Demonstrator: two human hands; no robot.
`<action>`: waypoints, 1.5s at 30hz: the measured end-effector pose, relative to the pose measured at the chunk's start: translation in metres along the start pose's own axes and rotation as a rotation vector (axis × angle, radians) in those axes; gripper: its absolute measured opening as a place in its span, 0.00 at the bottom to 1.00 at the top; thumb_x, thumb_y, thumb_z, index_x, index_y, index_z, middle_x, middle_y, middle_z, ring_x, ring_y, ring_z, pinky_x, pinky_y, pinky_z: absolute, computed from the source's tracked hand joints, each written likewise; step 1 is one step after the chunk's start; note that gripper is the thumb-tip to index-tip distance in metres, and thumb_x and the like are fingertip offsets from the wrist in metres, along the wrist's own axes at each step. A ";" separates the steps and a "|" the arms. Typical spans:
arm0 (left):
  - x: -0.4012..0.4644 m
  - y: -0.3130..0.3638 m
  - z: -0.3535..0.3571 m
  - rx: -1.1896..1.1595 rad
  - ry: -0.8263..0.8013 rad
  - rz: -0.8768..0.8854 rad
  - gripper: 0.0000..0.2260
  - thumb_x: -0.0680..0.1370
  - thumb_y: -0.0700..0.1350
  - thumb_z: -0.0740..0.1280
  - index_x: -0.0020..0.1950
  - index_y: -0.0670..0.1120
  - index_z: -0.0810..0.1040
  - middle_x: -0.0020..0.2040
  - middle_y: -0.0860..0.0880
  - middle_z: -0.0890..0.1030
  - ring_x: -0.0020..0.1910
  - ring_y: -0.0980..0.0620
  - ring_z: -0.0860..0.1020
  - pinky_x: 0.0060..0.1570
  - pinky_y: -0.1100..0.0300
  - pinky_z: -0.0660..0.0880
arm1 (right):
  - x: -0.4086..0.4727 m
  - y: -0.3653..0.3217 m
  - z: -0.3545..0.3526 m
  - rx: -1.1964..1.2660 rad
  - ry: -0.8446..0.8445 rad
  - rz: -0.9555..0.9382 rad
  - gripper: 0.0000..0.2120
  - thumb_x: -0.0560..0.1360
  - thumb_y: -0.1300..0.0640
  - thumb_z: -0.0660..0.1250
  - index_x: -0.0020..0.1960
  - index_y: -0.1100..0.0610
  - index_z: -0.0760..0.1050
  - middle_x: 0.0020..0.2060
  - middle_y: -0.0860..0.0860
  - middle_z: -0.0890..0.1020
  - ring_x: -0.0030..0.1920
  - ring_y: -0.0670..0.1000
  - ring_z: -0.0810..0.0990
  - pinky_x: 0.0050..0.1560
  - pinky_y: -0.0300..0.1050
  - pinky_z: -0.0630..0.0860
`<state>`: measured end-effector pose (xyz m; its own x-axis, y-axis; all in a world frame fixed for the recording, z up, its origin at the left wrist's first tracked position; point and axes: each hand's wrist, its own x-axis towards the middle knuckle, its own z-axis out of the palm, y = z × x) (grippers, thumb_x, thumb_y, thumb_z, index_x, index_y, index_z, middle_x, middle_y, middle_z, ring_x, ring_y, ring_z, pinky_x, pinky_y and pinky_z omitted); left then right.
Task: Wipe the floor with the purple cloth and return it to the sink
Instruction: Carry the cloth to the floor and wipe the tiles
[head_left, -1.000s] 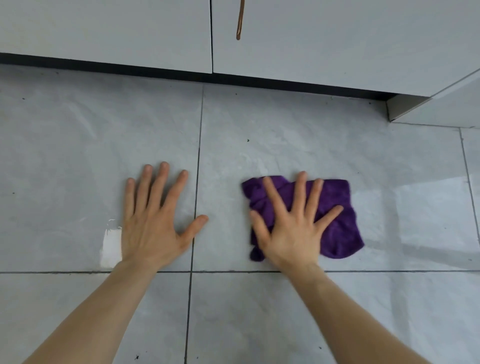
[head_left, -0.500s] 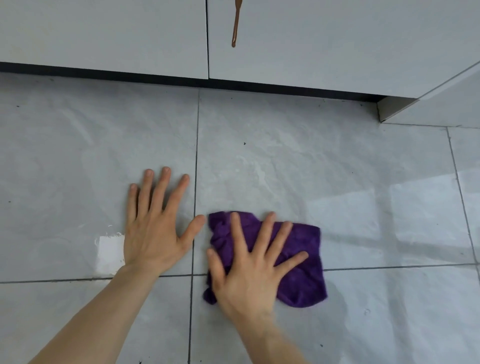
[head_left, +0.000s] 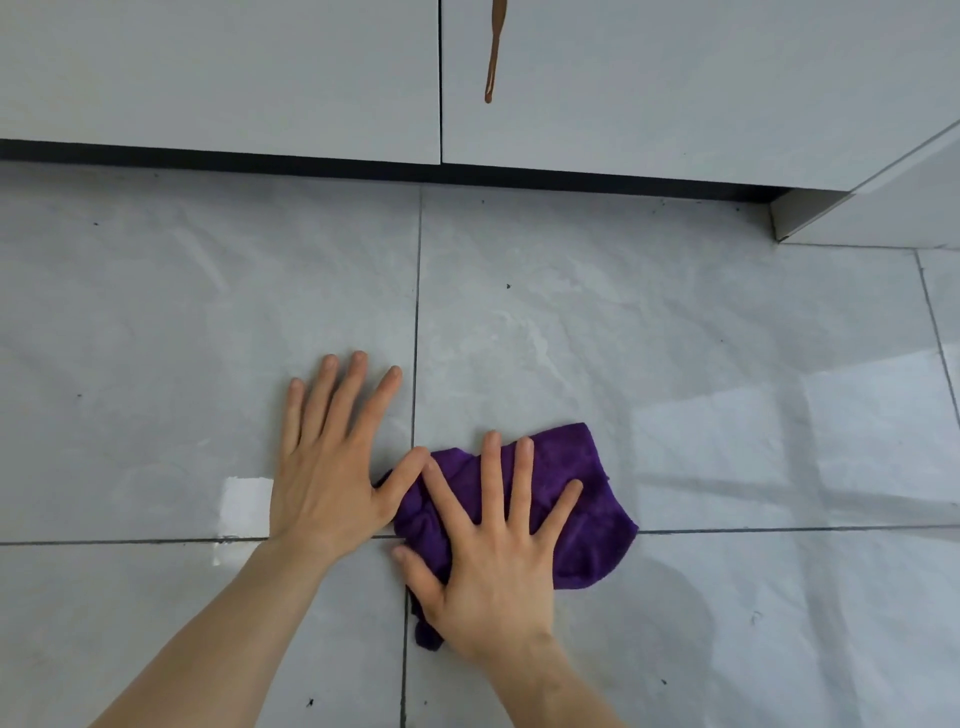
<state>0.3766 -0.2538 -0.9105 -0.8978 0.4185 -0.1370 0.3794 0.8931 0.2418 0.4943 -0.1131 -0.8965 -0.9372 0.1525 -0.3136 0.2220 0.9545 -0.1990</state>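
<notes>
The purple cloth (head_left: 592, 525) lies crumpled on the grey tiled floor (head_left: 571, 322), across a grout line. My right hand (head_left: 493, 556) presses flat on the cloth with its fingers spread, covering its left half. My left hand (head_left: 332, 467) rests flat on the bare tile just left of the cloth, fingers apart, its thumb touching the cloth's upper left edge. A faint wet smear shows on the tile beyond the cloth. No sink is in view.
White cabinet doors (head_left: 218, 73) with a dark toe-kick (head_left: 311, 161) run along the far side; a brown handle (head_left: 493, 52) hangs on one door. A cabinet corner (head_left: 810, 218) juts out at the right. A white patch (head_left: 244, 504) marks the tile beside my left hand.
My right hand has slid the cloth toward me and to the left, up against my left thumb. The left hand has stayed planted on the tile.
</notes>
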 end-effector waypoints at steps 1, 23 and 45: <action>-0.004 0.003 0.000 -0.005 0.000 -0.004 0.35 0.77 0.67 0.54 0.81 0.53 0.55 0.82 0.46 0.55 0.82 0.45 0.47 0.79 0.41 0.47 | -0.002 0.006 -0.001 -0.005 0.006 0.003 0.36 0.75 0.25 0.50 0.79 0.37 0.50 0.81 0.58 0.49 0.79 0.66 0.41 0.67 0.83 0.44; -0.070 0.059 0.012 -0.029 -0.082 0.082 0.35 0.79 0.68 0.53 0.82 0.55 0.49 0.83 0.47 0.48 0.82 0.47 0.44 0.78 0.41 0.51 | -0.031 0.103 -0.023 0.197 0.226 0.167 0.35 0.76 0.31 0.53 0.79 0.42 0.53 0.82 0.54 0.49 0.81 0.55 0.42 0.75 0.73 0.43; -0.055 0.142 0.023 0.095 -0.134 0.457 0.31 0.73 0.58 0.72 0.74 0.51 0.71 0.73 0.48 0.75 0.74 0.45 0.70 0.73 0.49 0.67 | -0.076 0.182 -0.020 0.060 0.184 -0.023 0.29 0.78 0.38 0.62 0.77 0.46 0.64 0.80 0.52 0.59 0.80 0.53 0.52 0.77 0.62 0.57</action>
<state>0.4847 -0.1461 -0.8904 -0.5997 0.7837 -0.1615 0.7528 0.6210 0.2181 0.6001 0.0548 -0.8901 -0.9744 0.1803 -0.1345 0.2103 0.9421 -0.2613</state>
